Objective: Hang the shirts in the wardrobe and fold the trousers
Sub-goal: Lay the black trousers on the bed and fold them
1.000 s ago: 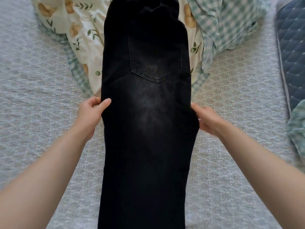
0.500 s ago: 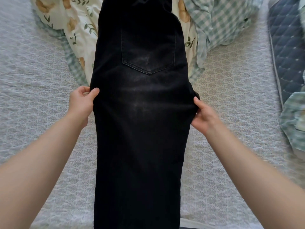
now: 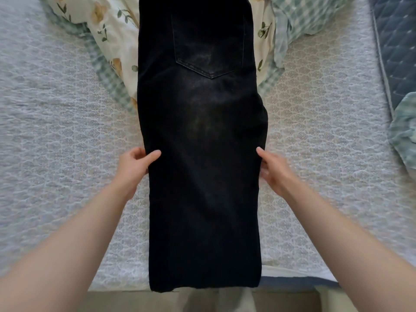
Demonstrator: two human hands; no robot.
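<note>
Black denim trousers [image 3: 202, 176] lie folded lengthwise on the bed, back pocket facing up and hems at the bed's near edge. My left hand [image 3: 132, 163] pinches their left edge at thigh height, thumb on top of the cloth. My right hand [image 3: 273, 170] is blurred and holds the right edge at the same height, thumb against the fabric. A green-and-white checked shirt [image 3: 304, 19] lies crumpled beyond the trousers at the upper right.
The waist end rests on a floral quilt [image 3: 112, 30] with a checked border. A navy quilted cover [image 3: 396, 41] and another pale green checked cloth [image 3: 405, 131] lie at the right. The grey patterned bedspread [image 3: 56, 131] ends at the bottom of the view.
Both hands have slid down the edges of the trousers toward me, from near the pocket to thigh height. The view now takes in the hems and the bed's near edge.
</note>
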